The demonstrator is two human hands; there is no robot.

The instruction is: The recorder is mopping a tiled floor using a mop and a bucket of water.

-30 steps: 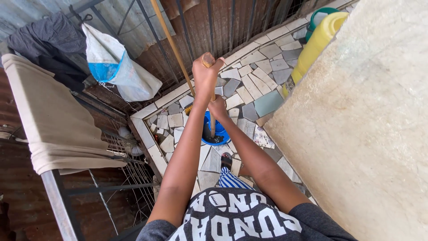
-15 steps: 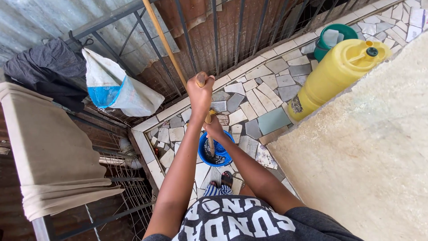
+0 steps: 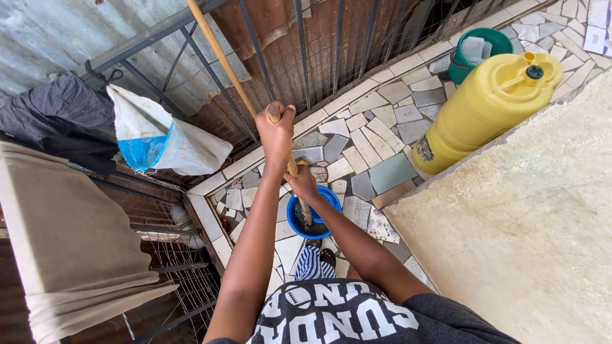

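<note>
Stick [image 3: 220,57] runs upper left down into blue bucket [image 3: 313,215] mid-frame; we see left hand [image 3: 278,130] gripping high, right hand [image 3: 302,183] gripping lower, nearer bucket.

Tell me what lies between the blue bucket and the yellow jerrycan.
In the head view, only bare mosaic tile floor separates the blue bucket from the yellow jerrycan.

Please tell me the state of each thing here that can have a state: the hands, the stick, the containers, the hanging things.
left hand: closed around the wooden stick's top
right hand: closed lower on the stick
wooden stick: upright, lower end inside the blue bucket
blue bucket: open, standing on the tiled floor
yellow jerrycan: upright, cap on
green bucket: open, behind the jerrycan
white sack: hanging on the metal railing
beige cloth: draped over a rail
</note>
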